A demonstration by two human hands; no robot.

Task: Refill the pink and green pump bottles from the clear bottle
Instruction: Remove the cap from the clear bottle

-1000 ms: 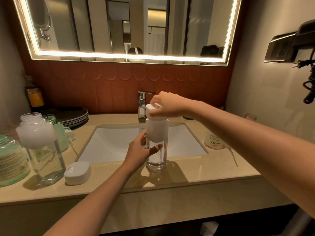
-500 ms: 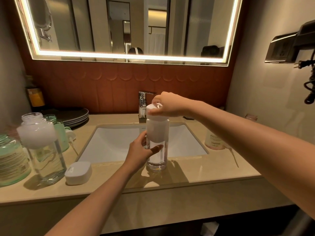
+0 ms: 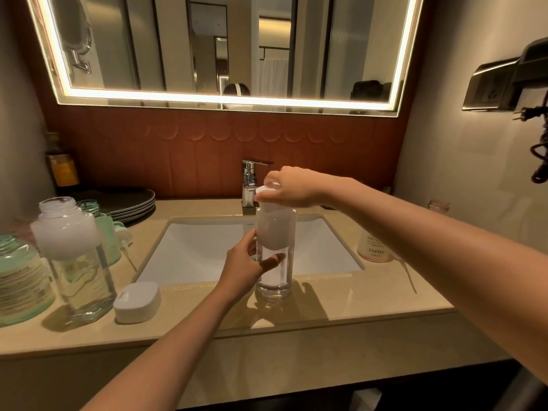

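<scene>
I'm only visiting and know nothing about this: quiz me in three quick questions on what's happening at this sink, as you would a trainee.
1. True or false: the right hand holds the white cap of the clear bottle.
2. Where does the left hand hold that bottle? A) by its cap B) round its body C) under its base
3. Fill in: the pink bottle right of the sink is labelled ____.
Key: 1 true; 2 B; 3 YAPING.
</scene>
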